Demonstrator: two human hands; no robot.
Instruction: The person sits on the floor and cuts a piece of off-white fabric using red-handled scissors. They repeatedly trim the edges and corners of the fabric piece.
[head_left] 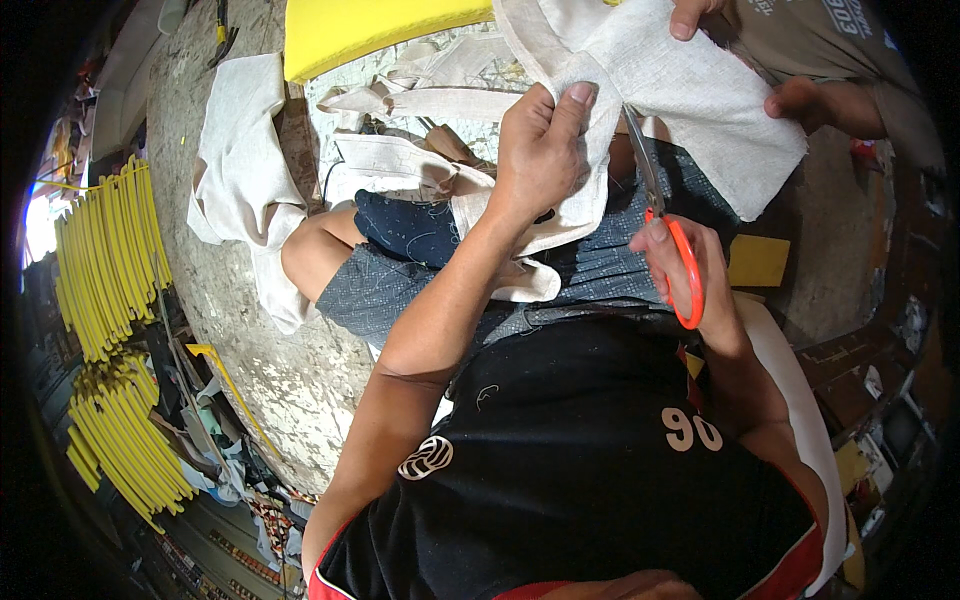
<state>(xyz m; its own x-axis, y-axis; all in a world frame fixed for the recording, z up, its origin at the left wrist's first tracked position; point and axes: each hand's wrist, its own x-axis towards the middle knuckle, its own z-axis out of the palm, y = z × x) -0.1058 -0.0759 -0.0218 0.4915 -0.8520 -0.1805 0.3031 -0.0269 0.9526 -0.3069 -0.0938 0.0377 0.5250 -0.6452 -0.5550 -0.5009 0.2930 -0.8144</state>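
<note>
An off-white cloth (690, 90) spreads above my lap. My left hand (540, 150) is closed on its gathered edge, thumb on top. In my right hand (715, 270) is a pair of scissors (690, 285) with orange handles, its blades pointing up and away from me. The blade tips meet the cloth just right of my left hand; whether they are cutting cannot be told. Another person's hand (686, 16) grips the far edge of the cloth, and that person's other hand (800, 105) touches its right side. Part of the cloth hangs over my left wrist side.
A yellow panel (380, 40) lies at the far side of the worn, paint-flecked work surface (230, 290). A second off-white cloth (240, 150) drapes there at left. Stacks of yellow strips (115, 260) stand farther left. A yellow block (758, 261) is right of my lap.
</note>
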